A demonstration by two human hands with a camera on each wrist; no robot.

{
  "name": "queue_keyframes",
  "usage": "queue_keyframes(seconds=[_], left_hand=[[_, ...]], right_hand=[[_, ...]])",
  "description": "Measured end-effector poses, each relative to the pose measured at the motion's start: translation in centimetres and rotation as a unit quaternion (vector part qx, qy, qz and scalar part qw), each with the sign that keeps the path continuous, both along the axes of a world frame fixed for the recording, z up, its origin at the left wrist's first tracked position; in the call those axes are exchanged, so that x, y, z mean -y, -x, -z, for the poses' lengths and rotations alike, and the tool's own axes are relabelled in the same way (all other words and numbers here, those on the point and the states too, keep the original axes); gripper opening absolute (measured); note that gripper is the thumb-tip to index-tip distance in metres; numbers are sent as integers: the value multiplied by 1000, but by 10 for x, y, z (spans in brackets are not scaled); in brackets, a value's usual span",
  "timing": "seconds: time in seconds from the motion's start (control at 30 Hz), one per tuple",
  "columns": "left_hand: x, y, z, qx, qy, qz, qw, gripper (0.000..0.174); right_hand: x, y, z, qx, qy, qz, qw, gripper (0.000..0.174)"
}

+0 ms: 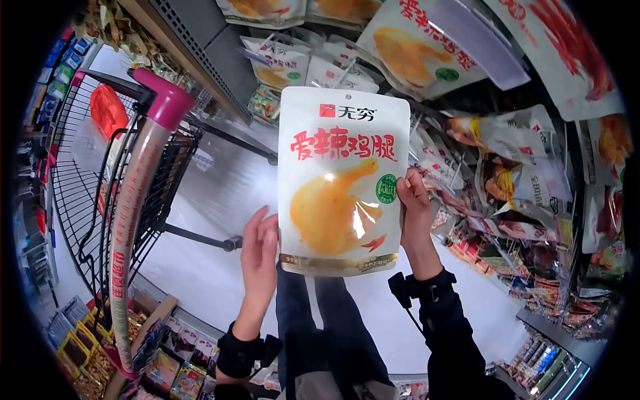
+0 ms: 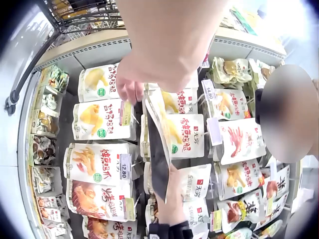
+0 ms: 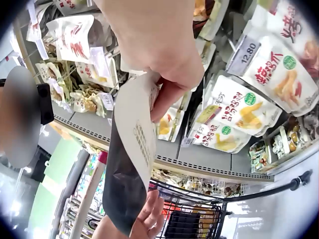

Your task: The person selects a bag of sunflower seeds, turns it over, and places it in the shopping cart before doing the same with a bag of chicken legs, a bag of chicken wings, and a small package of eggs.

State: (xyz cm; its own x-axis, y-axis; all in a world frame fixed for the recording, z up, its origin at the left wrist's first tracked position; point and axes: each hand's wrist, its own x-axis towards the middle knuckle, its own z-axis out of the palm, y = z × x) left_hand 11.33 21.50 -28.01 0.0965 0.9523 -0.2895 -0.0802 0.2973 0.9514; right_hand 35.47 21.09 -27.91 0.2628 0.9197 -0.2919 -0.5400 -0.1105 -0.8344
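Note:
A white snack pouch (image 1: 340, 200) with a chicken-leg picture and red lettering faces the head camera, upright. My right hand (image 1: 417, 217) pinches its right edge between thumb and fingers. At the left edge is my left hand (image 1: 260, 250), its fingers extended and relaxed beside the pouch; contact is hard to tell. The left wrist view shows the pouch (image 2: 158, 149) edge-on, with my left hand (image 2: 159, 69) at its top. In the right wrist view my right hand (image 3: 167, 64) grips the pouch (image 3: 130, 149), whose underside looks dark.
A shopping cart (image 1: 127, 167) with a magenta-ended handle stands at the left, a red bag (image 1: 109, 112) inside. Shelves of hanging pouches (image 1: 513, 143) fill the right side. Packaged goods (image 1: 175, 367) lie at lower left. In the wrist views, a person's blurred head is at the side.

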Motion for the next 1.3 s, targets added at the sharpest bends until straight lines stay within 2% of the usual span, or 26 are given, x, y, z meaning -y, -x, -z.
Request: queue_keyframes(seconds=[0.07,0.23,0.43,0.53,0.57,0.6,0.63,0.73,0.83,0.97,1.0,1.1,1.2,1.23,1.3], left_hand=[[-1,2,5,1,116,64,991,32],[8,-13,7,70,98,53,991,23],[17,-14,14,61,105,84,989,25],[20,-25,10,45,93,34,994,35],[21,-28,6,-71,9,76,995,40],[24,-30,1,-186,-77,115,973,46],[28,-32,-4,-297,-162,151,929,52],[44,-50,-20,-269,-214,277,897,65],[60,-72,-22,-339,-210,304,865,63],[58,-79,1,-400,-247,261,843,56],[55,-78,1,-385,-248,256,851,55],[48,-74,-1,-353,-252,239,869,54],[46,-59,1,-311,-241,234,889,48],[44,-55,1,-287,-279,195,895,41],[45,-45,5,-252,-211,175,928,37]], right_hand=[[10,1,8,-27,27,37,999,6],[27,-3,14,-33,56,43,997,6],[40,-10,20,-52,53,50,996,6],[45,-7,12,-13,66,74,995,5],[47,-4,10,6,71,85,994,5],[51,-2,12,53,71,81,993,6],[56,1,15,100,71,76,990,6],[66,20,12,207,92,57,972,8],[70,46,9,227,69,68,969,6],[69,72,-10,342,51,74,935,4],[68,76,-19,392,53,75,915,5],[73,84,-32,429,64,32,901,10],[72,78,-38,568,-34,-14,822,23],[72,80,-43,543,-30,-22,839,26],[72,82,-50,490,-41,-34,870,28]])
